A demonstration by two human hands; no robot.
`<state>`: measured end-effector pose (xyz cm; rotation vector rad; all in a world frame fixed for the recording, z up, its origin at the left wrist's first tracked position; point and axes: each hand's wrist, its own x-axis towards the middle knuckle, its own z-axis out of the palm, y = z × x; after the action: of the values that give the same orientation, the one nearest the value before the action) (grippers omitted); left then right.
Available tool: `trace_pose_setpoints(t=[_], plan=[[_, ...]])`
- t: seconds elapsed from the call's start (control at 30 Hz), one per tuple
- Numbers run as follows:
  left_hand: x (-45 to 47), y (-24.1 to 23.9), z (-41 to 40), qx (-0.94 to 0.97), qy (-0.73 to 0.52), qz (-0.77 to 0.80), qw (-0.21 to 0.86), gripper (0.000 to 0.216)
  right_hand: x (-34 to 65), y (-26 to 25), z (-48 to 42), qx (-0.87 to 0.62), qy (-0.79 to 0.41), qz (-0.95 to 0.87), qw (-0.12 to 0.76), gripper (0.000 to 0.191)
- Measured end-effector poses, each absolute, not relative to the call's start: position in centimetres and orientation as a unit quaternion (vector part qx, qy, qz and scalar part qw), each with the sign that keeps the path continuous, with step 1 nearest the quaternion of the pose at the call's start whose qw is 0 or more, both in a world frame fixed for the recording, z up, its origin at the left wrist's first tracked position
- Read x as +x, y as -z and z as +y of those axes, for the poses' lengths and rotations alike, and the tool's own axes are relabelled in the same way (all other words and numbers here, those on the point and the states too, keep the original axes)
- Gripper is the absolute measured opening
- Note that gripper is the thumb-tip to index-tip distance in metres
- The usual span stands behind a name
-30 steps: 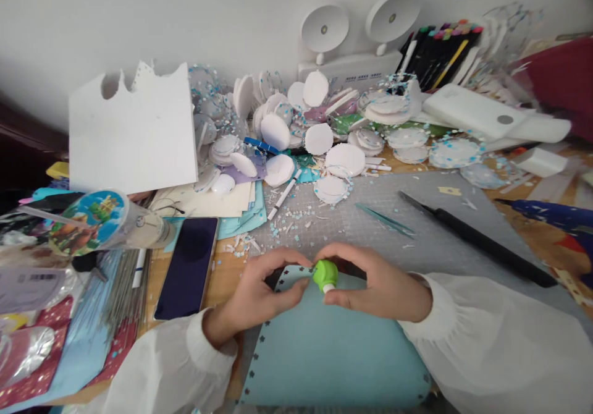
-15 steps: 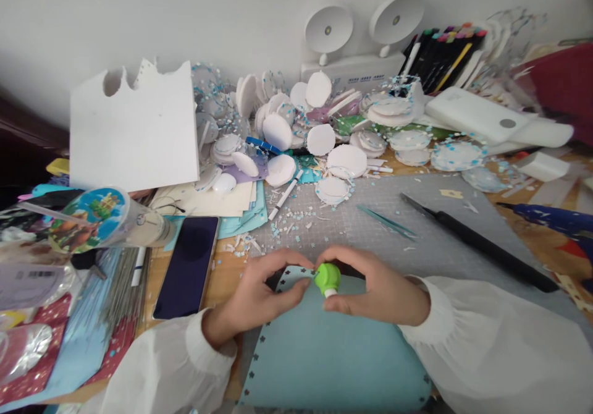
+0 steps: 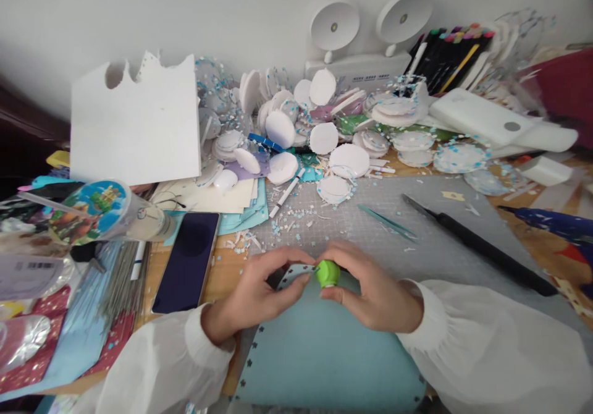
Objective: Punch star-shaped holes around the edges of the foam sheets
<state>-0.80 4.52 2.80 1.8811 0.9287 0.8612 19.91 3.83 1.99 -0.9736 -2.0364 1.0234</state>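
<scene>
A light blue sheet of paper lies in front of me, with small flower-shaped holes along its left and upper edges and at the lower right corner. My left hand pinches its top edge between thumb and fingers. In my right hand is a small green craft punch, squeezed between thumb below and fingers above. The punch sits on the paper's top edge, right beside my left fingertips. The part of the edge inside the punch is hidden.
A grey cutting mat carries paper scraps, teal tweezers and a black-handled craft knife. A phone and a tipped plastic cup are at left. White discs pile up behind; a blue glue gun lies right.
My right thumb has pressed the punch's white lever inward, and my fingers have closed tighter on it. The view has shifted slightly.
</scene>
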Motion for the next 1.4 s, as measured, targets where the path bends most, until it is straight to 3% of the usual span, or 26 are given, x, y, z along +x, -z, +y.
trace_pose_setpoints(t=[0.23,0.4,0.57,1.23,1.4], plan=[[-0.7,-4.1,5.1,0.821,-0.237,0.365,0.369,0.051,19.5,-2.3,3.7,-0.359,-0.351,-0.807,0.311,0.014],[-0.3,-4.0,4.9,0.863,-0.176,0.354,0.314,0.039,19.1,-2.4,3.5,-0.356,-0.338,-0.822,0.289,0.009],[-0.1,-4.2,4.8,0.871,-0.194,0.318,0.319,0.031,18.9,-2.2,3.4,-0.341,-0.327,-0.832,0.291,0.008],[-0.1,-2.7,4.7,0.820,-0.261,0.343,0.377,0.036,19.7,-1.9,4.1,-0.337,-0.305,-0.844,0.286,0.014],[-0.3,-2.8,4.7,0.815,-0.253,0.343,0.391,0.026,19.9,-1.9,4.2,-0.331,-0.305,-0.846,0.286,0.021]])
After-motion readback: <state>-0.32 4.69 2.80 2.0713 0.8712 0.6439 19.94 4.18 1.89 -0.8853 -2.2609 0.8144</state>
